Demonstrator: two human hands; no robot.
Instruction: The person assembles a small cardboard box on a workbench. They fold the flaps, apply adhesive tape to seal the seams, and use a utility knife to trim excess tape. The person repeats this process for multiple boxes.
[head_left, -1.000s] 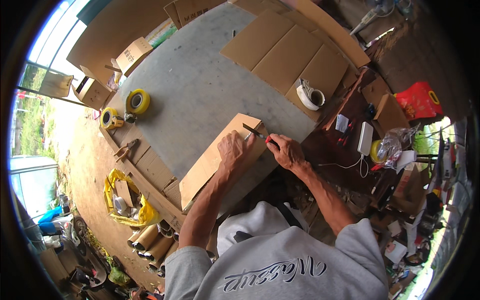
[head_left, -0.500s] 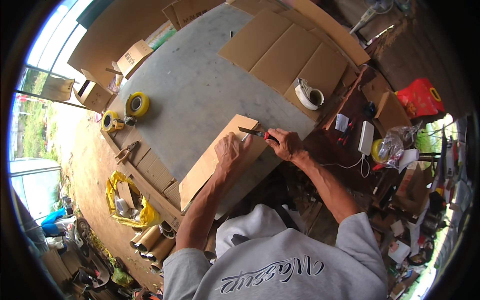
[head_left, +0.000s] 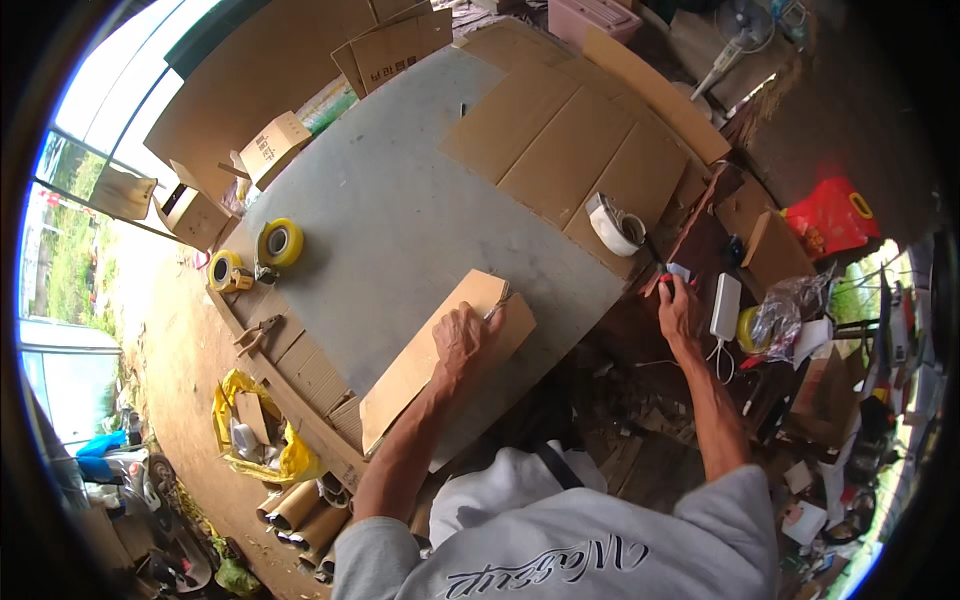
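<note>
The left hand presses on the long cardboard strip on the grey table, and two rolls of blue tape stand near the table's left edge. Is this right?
Not quite: in the head view the two rolls of tape are yellow, not blue. The rest holds: the left hand presses on the long cardboard strip on the grey table.

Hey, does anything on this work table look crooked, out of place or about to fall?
The cardboard strip under the left hand lies askew, its lower end hanging past the grey table edge. A white tape roll sits near the table's right edge. Nothing looks spilled.
</note>
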